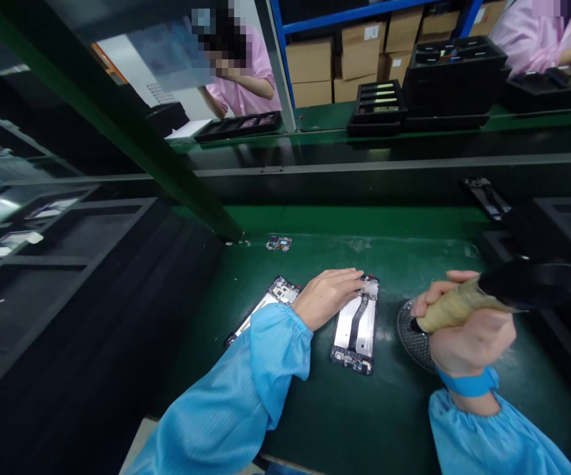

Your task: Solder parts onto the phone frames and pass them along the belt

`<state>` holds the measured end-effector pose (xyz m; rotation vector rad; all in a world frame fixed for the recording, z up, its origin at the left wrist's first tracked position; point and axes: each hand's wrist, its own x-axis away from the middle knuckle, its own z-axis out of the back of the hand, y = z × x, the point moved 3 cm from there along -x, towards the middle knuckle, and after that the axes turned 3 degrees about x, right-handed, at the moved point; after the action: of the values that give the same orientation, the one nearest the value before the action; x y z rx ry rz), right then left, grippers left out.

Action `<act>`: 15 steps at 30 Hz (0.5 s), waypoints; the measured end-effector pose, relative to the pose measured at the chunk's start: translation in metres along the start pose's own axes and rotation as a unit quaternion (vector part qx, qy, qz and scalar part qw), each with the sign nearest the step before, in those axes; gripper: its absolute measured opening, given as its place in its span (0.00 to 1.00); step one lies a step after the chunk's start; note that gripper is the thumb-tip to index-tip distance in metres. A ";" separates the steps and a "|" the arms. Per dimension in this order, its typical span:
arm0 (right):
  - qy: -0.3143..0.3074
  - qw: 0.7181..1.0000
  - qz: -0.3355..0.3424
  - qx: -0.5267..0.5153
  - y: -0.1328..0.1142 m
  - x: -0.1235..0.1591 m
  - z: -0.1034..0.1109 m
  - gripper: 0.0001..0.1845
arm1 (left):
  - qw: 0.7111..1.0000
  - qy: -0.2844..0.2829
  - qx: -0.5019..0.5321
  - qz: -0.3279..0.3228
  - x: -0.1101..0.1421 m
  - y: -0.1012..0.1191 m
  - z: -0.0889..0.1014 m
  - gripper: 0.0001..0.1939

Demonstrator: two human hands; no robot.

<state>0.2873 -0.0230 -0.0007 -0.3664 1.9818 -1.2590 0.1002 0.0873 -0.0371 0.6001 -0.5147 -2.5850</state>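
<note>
Far left, a big matte-black compartment tray (74, 254) sits on the rack, with a few flat phone parts in its slots, too blurry to tell exactly what they are. On the green bench mat (364, 429), a silver phone frame (265, 310) lies partly under a light-blue sleeve (265, 356). The left hand (327, 297) is flat, fingers pressed together, with the fingertips (354, 277) resting on the top end of a second silver phone frame (357, 326) just beside it. A tiny circuit board (279, 243) sits farther up the mat. Then comes a round black mesh disc (412, 336), partly under the right hand (468, 333), whose fingers (443, 289) curl tightly around a tan-wrapped tool handle (451, 305) with a black end (537, 284). A black tray (562, 224) sits at far right.
</note>
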 end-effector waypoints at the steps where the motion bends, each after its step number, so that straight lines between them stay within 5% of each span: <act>1: -0.002 1.000 0.001 -0.003 0.000 0.000 0.000 0.30 | 1.000 0.003 -0.004 -0.001 0.000 0.000 0.000 0.13; 15: 0.006 1.000 0.010 -0.014 -0.001 -0.002 -0.003 0.29 | 0.993 -0.061 -0.087 0.051 -0.001 0.016 0.004 0.17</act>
<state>0.2867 -0.0205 0.0021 -0.3526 2.0107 -1.2239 0.1042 0.0761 -0.0260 0.3491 -0.3429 -2.5456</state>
